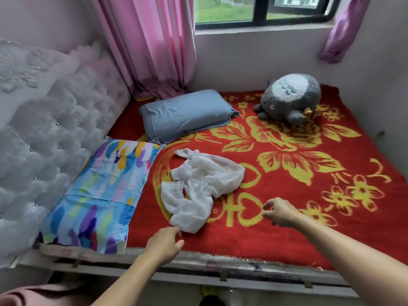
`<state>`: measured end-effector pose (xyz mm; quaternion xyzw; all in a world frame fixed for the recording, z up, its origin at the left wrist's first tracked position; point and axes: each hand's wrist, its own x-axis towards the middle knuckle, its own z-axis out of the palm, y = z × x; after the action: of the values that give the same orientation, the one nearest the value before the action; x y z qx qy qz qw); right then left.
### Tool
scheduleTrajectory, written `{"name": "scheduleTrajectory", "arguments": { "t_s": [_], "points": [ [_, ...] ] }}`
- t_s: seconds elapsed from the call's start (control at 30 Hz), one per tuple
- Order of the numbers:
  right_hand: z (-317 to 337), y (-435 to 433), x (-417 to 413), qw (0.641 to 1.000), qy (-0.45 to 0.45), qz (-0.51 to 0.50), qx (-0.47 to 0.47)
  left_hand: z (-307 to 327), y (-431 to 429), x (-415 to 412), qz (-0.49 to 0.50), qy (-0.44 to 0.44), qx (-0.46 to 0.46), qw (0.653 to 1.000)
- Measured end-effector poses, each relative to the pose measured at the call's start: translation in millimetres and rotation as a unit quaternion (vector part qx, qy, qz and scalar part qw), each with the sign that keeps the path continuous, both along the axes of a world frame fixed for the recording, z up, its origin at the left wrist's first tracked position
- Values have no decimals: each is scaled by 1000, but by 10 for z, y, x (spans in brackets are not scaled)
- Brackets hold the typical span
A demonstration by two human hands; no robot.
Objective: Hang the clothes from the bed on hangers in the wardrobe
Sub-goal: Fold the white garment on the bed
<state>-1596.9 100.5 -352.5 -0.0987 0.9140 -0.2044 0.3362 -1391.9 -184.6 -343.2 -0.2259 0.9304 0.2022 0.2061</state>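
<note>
A crumpled white sheer garment lies on the red and yellow flowered blanket that covers the bed. My left hand hovers at the garment's near edge, its fingers loosely curled, almost touching the cloth and holding nothing. My right hand is a little to the right of the garment, above the blanket, fingers bent and apart, empty. No hanger or wardrobe is in view.
A multicoloured pillow and a blue pillow lie at the head end by the tufted grey headboard. A grey plush toy sits at the far side under the window. Pink curtains hang behind.
</note>
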Motion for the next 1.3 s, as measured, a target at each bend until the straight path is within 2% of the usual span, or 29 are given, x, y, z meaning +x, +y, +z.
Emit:
{"name": "scheduleTrajectory", "arguments": {
  "t_s": [0.37, 0.53, 0.7, 0.83, 0.9, 0.97, 1.07, 1.13, 1.23, 1.3],
  "points": [
    [-864, -1228, -1146, 989, 0, 83, 120, -1245, -751, -1489, -5, -68, 68, 995],
    [-1715, -1788, -1611, 974, 90, 170, 117, -2013, -735, -1910, 8, -50, 77, 996],
    [-2698, -2330, -1955, 959, 203, 184, 67, -2827, -634, -2142, 42, 11, 48, 998],
    [-3312, -2265, -2080, 953, 199, 208, 94, -3250, -512, -2279, 17, 6, 11, 1000],
    [-3434, -2006, -2161, 967, 175, 168, 75, -3340, -510, -2344, 59, 26, 43, 997],
    [-3416, -1613, -2316, 983, 157, 69, 68, -3328, -548, -2388, 126, 58, 64, 988],
    [-3252, -923, -2623, 980, 154, -55, 116, -3226, -692, -2451, 183, 97, 40, 978],
    [-3085, -522, -2785, 970, 130, -117, 168, -3151, -815, -2498, 207, 79, 14, 975],
    [-2939, -150, -2874, 953, 97, -148, 247, -3087, -983, -2557, 241, 13, -32, 970],
    [-2948, -174, -2805, 951, 159, -95, 247, -3068, -1012, -2638, 234, 31, -66, 970]
  ]
}}
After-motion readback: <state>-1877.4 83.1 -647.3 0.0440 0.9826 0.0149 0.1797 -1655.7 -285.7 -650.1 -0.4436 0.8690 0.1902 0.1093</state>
